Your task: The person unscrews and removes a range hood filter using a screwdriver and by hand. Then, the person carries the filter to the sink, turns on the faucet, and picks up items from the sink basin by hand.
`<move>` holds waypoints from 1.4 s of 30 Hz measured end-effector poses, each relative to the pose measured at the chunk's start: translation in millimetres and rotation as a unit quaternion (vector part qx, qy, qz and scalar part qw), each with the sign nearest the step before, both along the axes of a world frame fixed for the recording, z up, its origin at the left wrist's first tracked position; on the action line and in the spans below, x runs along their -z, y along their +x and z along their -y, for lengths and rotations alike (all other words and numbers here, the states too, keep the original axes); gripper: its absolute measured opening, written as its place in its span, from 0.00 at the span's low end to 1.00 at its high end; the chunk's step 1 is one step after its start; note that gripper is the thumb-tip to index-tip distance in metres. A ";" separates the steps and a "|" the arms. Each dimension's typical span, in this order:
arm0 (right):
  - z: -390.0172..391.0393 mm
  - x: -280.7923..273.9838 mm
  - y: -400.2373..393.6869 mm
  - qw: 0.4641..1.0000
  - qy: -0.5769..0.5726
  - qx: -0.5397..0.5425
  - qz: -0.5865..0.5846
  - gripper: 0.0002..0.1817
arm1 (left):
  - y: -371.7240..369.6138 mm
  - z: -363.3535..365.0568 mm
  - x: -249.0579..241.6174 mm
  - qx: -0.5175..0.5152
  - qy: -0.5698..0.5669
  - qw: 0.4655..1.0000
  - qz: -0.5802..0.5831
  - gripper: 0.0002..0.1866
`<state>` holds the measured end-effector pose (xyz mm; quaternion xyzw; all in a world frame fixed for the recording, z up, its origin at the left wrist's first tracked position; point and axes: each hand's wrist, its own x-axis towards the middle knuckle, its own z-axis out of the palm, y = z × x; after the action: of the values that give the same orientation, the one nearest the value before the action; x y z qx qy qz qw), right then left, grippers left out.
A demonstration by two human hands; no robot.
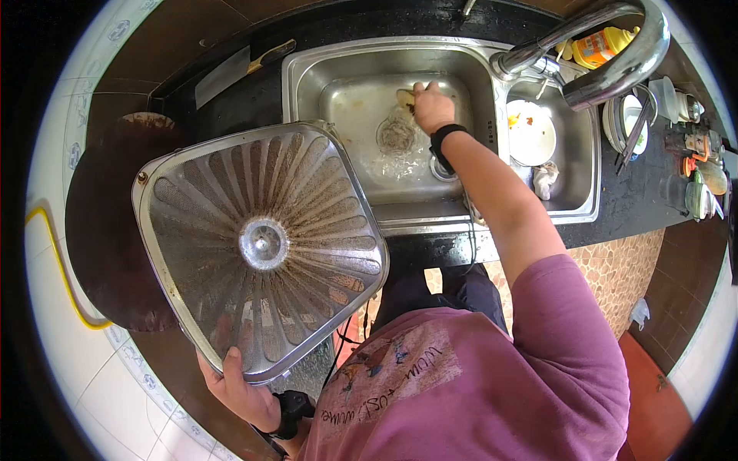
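My left hand [244, 392] grips the lower edge of a large square metal panel [307, 230], which looks like a range hood filter. Ribs fan out from its round central hub, and brown grime lies between them. The panel is tilted to the left of the sink, partly over the counter. Over the big sink basin [338, 169], my right hand [434, 106] is closed around a yellowish sponge-like thing [406, 98], mostly hidden by the fingers. Water splashes [400, 138] in the basin just below that hand.
A cleaver [223, 79] lies on the back-left counter. The smaller basin holds a white bowl [532, 134] with food scraps and a crumpled white bag [545, 179]. A curved faucet [615, 81] reaches over the right side, near a yellow bottle [603, 48]. Dishes and jars [703, 192] crowd the right counter.
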<state>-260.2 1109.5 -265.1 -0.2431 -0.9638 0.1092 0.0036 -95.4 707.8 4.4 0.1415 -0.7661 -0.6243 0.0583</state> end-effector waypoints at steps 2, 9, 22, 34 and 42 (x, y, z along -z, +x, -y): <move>-11.0 -12.9 6.9 1.000 0.008 0.015 -0.015 0.16 | 1.3 -3.5 -1.5 -0.006 0.016 1.000 -0.001 0.27; -30.6 -49.5 50.5 0.980 -0.042 0.129 -0.142 0.19 | 4.9 -5.1 -2.3 0.000 0.058 0.998 -0.012 0.27; 43.7 -24.0 180.8 0.944 -0.253 0.152 -0.149 0.23 | 14.1 -9.7 -7.6 0.023 0.078 0.997 -0.005 0.25; 71.0 -6.5 202.9 0.920 -0.277 0.128 -0.247 0.22 | 22.3 -5.6 -10.6 0.049 0.069 0.996 -0.034 0.27; 72.0 -4.5 205.4 0.912 -0.268 0.103 -0.293 0.22 | 27.8 -4.5 -14.0 0.073 0.080 0.993 -0.042 0.27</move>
<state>-54.8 1037.4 -260.6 -0.2895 -0.8237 0.4291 0.2313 -67.6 712.3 18.4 0.0631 -0.7191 -0.6912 0.0332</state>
